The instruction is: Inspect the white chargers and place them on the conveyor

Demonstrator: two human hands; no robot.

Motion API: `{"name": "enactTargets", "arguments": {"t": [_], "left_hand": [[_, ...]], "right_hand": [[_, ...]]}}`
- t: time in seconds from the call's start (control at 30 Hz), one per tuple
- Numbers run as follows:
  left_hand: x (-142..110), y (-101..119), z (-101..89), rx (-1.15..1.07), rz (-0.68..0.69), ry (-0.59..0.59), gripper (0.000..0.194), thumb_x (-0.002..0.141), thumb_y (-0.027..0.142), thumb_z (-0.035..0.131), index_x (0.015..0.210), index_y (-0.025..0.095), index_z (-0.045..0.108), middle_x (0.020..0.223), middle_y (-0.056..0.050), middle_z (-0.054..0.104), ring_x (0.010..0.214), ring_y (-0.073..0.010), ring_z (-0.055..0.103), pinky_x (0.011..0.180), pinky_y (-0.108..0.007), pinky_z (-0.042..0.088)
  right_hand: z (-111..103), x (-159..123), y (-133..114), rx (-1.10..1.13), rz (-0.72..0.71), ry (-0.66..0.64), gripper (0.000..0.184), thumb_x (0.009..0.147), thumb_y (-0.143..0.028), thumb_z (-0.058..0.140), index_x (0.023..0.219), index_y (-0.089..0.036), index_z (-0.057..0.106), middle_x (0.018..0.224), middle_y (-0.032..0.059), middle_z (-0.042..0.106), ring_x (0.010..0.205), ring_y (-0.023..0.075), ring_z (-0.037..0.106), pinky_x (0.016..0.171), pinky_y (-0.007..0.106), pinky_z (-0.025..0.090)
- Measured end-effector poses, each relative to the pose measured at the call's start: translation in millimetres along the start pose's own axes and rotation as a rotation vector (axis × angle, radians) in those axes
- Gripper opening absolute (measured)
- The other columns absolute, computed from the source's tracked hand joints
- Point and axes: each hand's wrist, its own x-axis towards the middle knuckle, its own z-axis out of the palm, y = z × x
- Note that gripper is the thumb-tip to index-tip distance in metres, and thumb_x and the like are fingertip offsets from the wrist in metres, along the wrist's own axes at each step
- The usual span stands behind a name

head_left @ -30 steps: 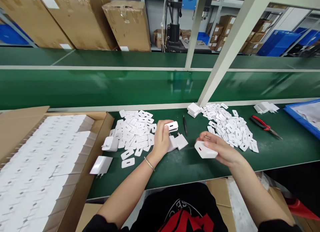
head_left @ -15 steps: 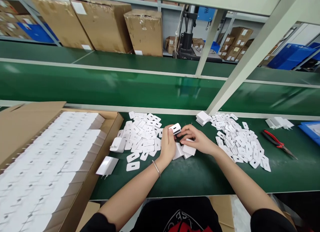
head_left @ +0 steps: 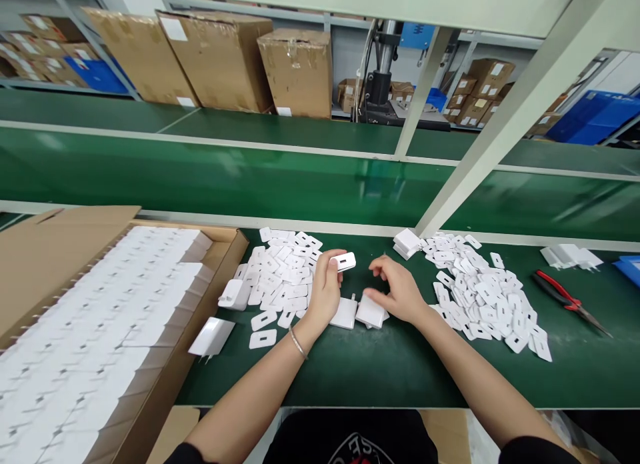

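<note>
Left hand (head_left: 324, 292) is gripping a slotted white charger part (head_left: 346, 261), long axis pointing toward the right hand (head_left: 401, 292), which is hovering loosely curled, apparently empty, beside a white charger (head_left: 370, 312) lying leftward on the tabletop (head_left: 350, 371)

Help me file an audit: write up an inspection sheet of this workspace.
Surface: green tabletop, pieces scattered over it.
Job's things: left pile and right pile of slotted plates; chargers between and beside them; open box of white blocks, left.
Clutter: pliers, right of the right pile.
Hands: left hand holds a slotted piece; right hand over a charger, contact unclear.
Cables: some beside a metal column, behind the tabletop.
Surroundings: cartons and blue bins behind.
</note>
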Motion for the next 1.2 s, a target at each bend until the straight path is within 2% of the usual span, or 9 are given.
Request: {"name": "enactTargets", "arguments": {"t": [0.1,0.23,0.33,0.47,0.6,0.93,1.03,1.1,1.2], "left_hand": [[-8.6,5.8,1.6,-0.053,0.009,-0.101,0.047,0.112,0.055,0.028,0.123,0.023,0.061,0.097,-0.004,0.058,0.072,-0.0159,0.05,0.067,-0.031,0.046],[-22.1,15.4,1.5,0.003,0.241,-0.223,0.043,0.112,0.052,0.028,0.13,0.027,0.058,0.121,-0.008,0.054,0.101,-0.0211,0.057,0.086,-0.036,0.051],[-27.3,20.1,-0.3,0.064,0.341,-0.262,0.042,0.113,0.051,0.027,0.135,0.029,0.055,0.125,-0.009,0.049,0.119,-0.0245,0.053,0.101,-0.041,0.049],[-28.6,20.6,-1.5,0.144,0.356,-0.299,0.04,0.113,0.049,0.026,0.138,0.03,0.051,0.128,-0.009,0.045,0.124,-0.0254,0.049,0.107,-0.043,0.047],[-30.1,18.0,-1.1,0.171,0.342,-0.319,0.039,0.112,0.049,0.026,0.138,0.03,0.048,0.13,-0.01,0.043,0.128,-0.0255,0.046,0.108,-0.044,0.046],[-32.5,16.4,-0.7,0.171,0.318,-0.33,0.04,0.112,0.05,0.025,0.14,0.032,0.048,0.135,-0.01,0.04,0.135,-0.0268,0.042,0.112,-0.046,0.043],[-32.2,16.2,-0.7,0.174,0.299,-0.318,0.04,0.112,0.048,0.024,0.139,0.031,0.048,0.134,-0.01,0.041,0.134,-0.0265,0.042,0.113,-0.047,0.042],[-32.4,15.8,-0.4,0.179,0.281,-0.304,0.039,0.113,0.047,0.025,0.139,0.03,0.048,0.132,-0.01,0.042,0.134,-0.0264,0.043,0.113,-0.047,0.042],[-33.6,14.4,0.3,0.188,0.277,-0.301,0.039,0.113,0.048,0.025,0.139,0.03,0.047,0.131,-0.01,0.041,0.134,-0.0263,0.042,0.113,-0.047,0.042]], "right_hand": [[-0.1,-2.5,-5.0,0.185,0.139,0.116,0.033,0.104,-0.049,0.051,0.126,-0.023,0.052,0.1,0.0048,0.061,0.077,0.0189,0.057,0.071,0.035,0.047],[1.9,-5.8,-16.8,0.372,0.176,-0.003,0.041,0.105,-0.052,0.053,0.136,-0.024,0.055,0.117,0.0088,0.066,0.102,0.0238,0.063,0.09,0.041,0.052],[5.5,-10.3,-23.4,0.51,0.197,-0.032,0.046,0.106,-0.055,0.051,0.141,-0.024,0.055,0.123,0.0092,0.067,0.107,0.0246,0.064,0.095,0.042,0.053],[9.3,-16.8,-26.1,0.603,0.195,-0.002,0.054,0.107,-0.058,0.049,0.15,-0.026,0.051,0.131,0.01,0.065,0.115,0.0256,0.063,0.101,0.043,0.053],[10.8,-19.8,-26.2,0.614,0.171,0.026,0.051,0.108,-0.057,0.047,0.149,-0.028,0.054,0.14,0.0089,0.064,0.124,0.0255,0.062,0.107,0.042,0.051],[11.8,-25.6,-25.8,0.532,0.142,0.016,0.051,0.11,-0.05,0.043,0.157,-0.031,0.046,0.136,0.0107,0.062,0.12,0.0255,0.063,0.102,0.044,0.055],[10.5,-24.2,-26.0,0.397,0.076,0.155,0.042,0.108,-0.041,0.052,0.149,-0.031,0.055,0.131,0.0108,0.058,0.119,0.0254,0.06,0.102,0.045,0.054],[8.4,-22.7,-26.3,0.324,0.016,0.254,0.029,0.105,-0.034,0.061,0.132,-0.03,0.066,0.124,0.0096,0.057,0.113,0.0246,0.061,0.096,0.043,0.055],[5.0,-21.2,-27.9,0.307,-0.051,0.311,0.011,0.101,-0.026,0.066,0.109,-0.029,0.073,0.109,0.0062,0.057,0.098,0.0215,0.062,0.084,0.039,0.056]]}}
